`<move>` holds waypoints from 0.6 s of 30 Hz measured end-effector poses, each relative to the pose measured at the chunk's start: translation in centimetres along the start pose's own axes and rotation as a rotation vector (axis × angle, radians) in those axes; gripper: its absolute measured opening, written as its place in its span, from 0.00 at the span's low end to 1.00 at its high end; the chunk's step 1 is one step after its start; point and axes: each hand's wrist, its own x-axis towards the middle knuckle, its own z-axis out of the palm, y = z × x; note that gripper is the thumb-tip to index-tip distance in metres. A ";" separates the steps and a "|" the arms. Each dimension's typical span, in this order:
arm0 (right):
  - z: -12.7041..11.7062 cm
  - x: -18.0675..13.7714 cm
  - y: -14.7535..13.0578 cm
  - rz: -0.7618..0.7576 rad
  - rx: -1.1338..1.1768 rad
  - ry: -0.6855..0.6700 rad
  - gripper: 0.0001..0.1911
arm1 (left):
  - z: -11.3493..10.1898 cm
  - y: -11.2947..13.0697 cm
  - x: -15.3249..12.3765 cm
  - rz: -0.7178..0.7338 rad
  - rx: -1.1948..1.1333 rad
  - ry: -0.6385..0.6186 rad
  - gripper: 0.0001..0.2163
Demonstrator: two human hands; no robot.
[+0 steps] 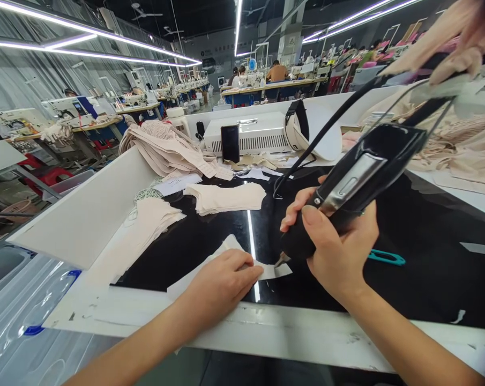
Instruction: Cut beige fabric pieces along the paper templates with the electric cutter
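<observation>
Cutting tool (347, 187): black body w/ silver panel; cord (326, 128) black. Fabric piece (231, 246) at tool tip: plain white. Tabletop (427, 241): glossy black, white border. Scissor handle (387, 258), 3 o'clock of tip: teal. Fabric stacks (226, 197), 11 o'clock: pale beige, no pattern. Machine box (250, 134), 12 o'clock: white.

Bright ceiling light strips (238, 24) are flooding the hall and glaring off the glossy black surface (427, 230), while wide-angle distortion is bending the edges.
</observation>
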 end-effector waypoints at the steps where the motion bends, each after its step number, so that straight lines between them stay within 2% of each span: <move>1: 0.1 0.0 0.0 0.008 0.004 0.007 0.23 | 0.0 0.0 -0.1 0.002 0.008 0.005 0.11; 9: 1.2 -0.1 0.5 0.049 0.048 -0.002 0.27 | 0.3 0.3 0.1 -0.002 0.033 0.004 0.11; 18: 1.3 0.0 0.7 0.037 0.066 -0.006 0.26 | 0.2 0.5 -0.1 -0.005 0.048 0.023 0.13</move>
